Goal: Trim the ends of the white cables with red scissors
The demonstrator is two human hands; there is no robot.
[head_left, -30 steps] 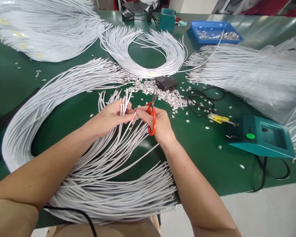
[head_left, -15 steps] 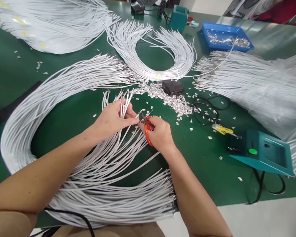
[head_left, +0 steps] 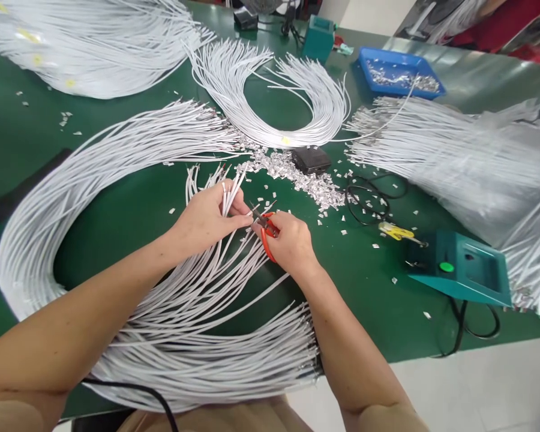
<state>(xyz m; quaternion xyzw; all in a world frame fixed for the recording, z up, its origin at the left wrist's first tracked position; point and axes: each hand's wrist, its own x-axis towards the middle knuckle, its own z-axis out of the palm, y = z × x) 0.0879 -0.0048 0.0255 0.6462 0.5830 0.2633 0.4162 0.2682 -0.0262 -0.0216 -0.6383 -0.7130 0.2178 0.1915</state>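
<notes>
My left hand [head_left: 213, 213] is closed round several white cables [head_left: 232, 195], whose ends stick up above the fingers. Between its thumb and fingertips the end of one cable is pinched. My right hand [head_left: 290, 240] grips orange-handled scissors [head_left: 269, 230], with the blades pointing at the left fingertips. Whether the blades touch the cable I cannot tell. Below both hands, loose white cables [head_left: 193, 288] fan out over the green table [head_left: 364, 288]. A thick bundle of cables [head_left: 234, 366] lies along the near edge, partly behind my forearms.
Small silvery scraps [head_left: 297, 174] lie heaped beyond my hands, beside a black block [head_left: 311, 159]. A teal device [head_left: 459, 267] stands at the right with a black cord. More cable bundles [head_left: 279, 120] and a blue tray [head_left: 400, 72] of scraps are at the back.
The scissors have turned slightly, and their blades now point further left, close to the left fingertips. Both hands keep their hold. The camera view has shifted a little.
</notes>
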